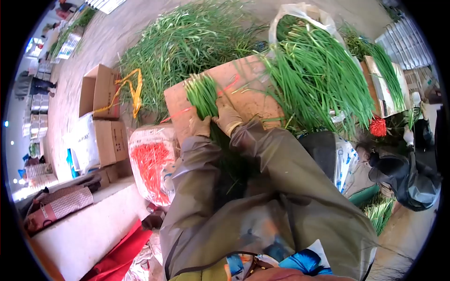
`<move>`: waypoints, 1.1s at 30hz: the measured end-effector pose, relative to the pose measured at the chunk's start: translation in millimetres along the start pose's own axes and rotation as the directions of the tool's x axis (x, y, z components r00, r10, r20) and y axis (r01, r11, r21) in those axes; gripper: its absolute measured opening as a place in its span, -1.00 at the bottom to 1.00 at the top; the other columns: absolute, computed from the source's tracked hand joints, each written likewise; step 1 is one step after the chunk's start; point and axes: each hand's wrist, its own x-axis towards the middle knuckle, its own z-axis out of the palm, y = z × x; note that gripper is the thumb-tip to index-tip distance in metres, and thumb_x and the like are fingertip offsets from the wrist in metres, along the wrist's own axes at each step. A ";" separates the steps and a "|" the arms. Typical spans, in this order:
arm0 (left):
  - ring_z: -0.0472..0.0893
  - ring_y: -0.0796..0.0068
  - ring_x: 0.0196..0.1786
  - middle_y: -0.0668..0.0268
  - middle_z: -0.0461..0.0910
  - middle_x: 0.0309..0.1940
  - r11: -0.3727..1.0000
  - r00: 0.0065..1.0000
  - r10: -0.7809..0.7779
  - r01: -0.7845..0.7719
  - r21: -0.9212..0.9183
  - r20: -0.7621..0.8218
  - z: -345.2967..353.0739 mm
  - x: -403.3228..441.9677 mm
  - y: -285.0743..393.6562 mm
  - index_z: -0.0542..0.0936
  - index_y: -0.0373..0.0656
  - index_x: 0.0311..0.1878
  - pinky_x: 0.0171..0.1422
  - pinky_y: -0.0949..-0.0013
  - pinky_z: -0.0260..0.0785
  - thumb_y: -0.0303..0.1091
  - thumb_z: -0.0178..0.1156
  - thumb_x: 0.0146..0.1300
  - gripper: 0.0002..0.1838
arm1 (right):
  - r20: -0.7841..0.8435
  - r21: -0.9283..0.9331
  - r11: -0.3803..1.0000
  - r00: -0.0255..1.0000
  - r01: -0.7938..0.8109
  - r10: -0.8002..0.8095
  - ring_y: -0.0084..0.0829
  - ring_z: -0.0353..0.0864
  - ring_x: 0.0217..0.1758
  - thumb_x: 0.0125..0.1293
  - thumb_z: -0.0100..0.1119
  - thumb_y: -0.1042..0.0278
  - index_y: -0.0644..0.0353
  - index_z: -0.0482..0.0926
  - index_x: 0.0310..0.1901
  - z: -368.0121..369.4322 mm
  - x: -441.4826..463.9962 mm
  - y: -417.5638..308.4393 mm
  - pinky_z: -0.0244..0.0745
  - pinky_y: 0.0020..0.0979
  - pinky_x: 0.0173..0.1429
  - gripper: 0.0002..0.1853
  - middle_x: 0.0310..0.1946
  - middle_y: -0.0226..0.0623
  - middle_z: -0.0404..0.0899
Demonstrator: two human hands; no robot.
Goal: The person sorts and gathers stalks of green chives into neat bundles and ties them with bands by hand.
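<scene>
A bundle of green chives [202, 93], pale cut ends pointing away from me, lies on a brown board [253, 93] in front of my knees. My left hand [200, 123], in a tan glove, is closed around its left side. On its right side my right hand [228, 117], gloved the same way, presses in with bent fingers. A red tie [229, 85] shows on the board at both sides of the bundle and seems to run beneath it. The leaf ends drop between my sleeves, partly hidden.
Loose chives [187, 42] are heaped behind the board. A larger pile [323, 75] lies at the right by a plastic bag [304, 10]. Left are a bag of red ties [151, 161], cardboard boxes [105, 93] and yellow strapping [136, 93]. Another person [408, 173] sits at the right.
</scene>
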 end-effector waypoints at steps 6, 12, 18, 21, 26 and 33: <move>0.49 0.27 -0.04 0.13 0.50 -0.09 0.951 0.914 0.170 -0.250 -0.182 -0.368 -12.5 -23.5 45.9 0.34 -0.21 0.15 0.06 0.28 0.32 -0.40 0.22 0.07 -0.46 | -0.431 -0.228 0.962 0.871 0.147 -0.235 -0.12 0.46 -0.04 0.05 0.20 0.15 0.22 0.45 -0.06 -125.7 29.8 91.8 0.40 -0.25 0.00 -0.56 -0.15 -0.03 0.46; 0.46 0.38 -0.07 0.31 0.51 -0.13 0.647 0.790 0.167 0.364 -0.670 0.590 113.1 -18.0 117.5 0.44 -0.14 0.03 0.05 0.36 0.31 -0.19 0.24 0.11 -0.56 | -0.205 -0.460 0.787 0.911 -0.411 0.357 -0.04 0.50 -0.07 -0.03 0.31 0.09 0.17 0.14 0.21 -166.7 21.3 128.8 0.46 -0.20 -0.08 -0.20 -0.09 -0.03 0.45; 0.52 0.37 -0.18 0.27 0.53 -0.12 -0.038 0.500 0.001 0.865 -0.500 0.866 80.1 -39.3 167.2 0.51 -0.21 -0.03 -0.06 0.28 0.39 -0.16 0.32 0.03 -0.53 | -0.109 -0.422 0.898 0.976 0.124 -0.186 -0.06 0.48 -0.06 0.06 0.12 0.36 0.08 0.16 0.23 -74.2 -22.5 134.2 0.41 -0.19 -0.07 -0.36 -0.08 -0.02 0.45; 0.52 0.36 -0.18 0.21 0.57 -0.24 0.100 0.821 0.069 0.560 -0.822 0.567 69.7 -44.8 141.4 0.51 -0.17 -0.08 -0.05 0.28 0.39 -0.22 0.25 0.08 -0.64 | 0.088 -0.398 0.906 0.989 0.145 -0.119 -0.24 0.50 0.00 0.11 0.07 0.40 0.09 0.36 0.11 -100.3 -55.4 75.1 0.47 -0.28 -0.11 -0.54 -0.04 -0.18 0.50; 0.56 0.46 -0.45 0.36 0.57 -0.45 0.188 0.947 0.072 0.296 -0.937 0.313 35.3 -52.4 106.3 0.54 -0.18 -0.29 -0.33 0.39 0.46 -0.35 0.17 0.11 -0.85 | -0.232 0.210 0.858 0.876 0.469 -0.422 -0.28 0.56 -0.16 0.13 0.19 0.36 0.13 0.56 -0.16 -182.5 -60.3 37.4 0.46 -0.36 -0.09 -0.78 -0.23 -0.25 0.59; 0.55 0.56 -0.32 0.36 0.58 -0.41 0.305 0.833 0.385 0.291 -0.907 0.397 -31.1 -92.4 134.4 0.57 -0.20 -0.28 -0.19 0.46 0.39 -0.36 0.20 0.02 -0.81 | -0.113 0.401 0.793 0.884 0.459 -0.454 -0.39 0.45 -0.01 0.17 0.17 0.30 0.22 0.39 0.10 -173.9 0.4 26.2 0.35 -0.39 0.07 -0.54 -0.03 -0.26 0.46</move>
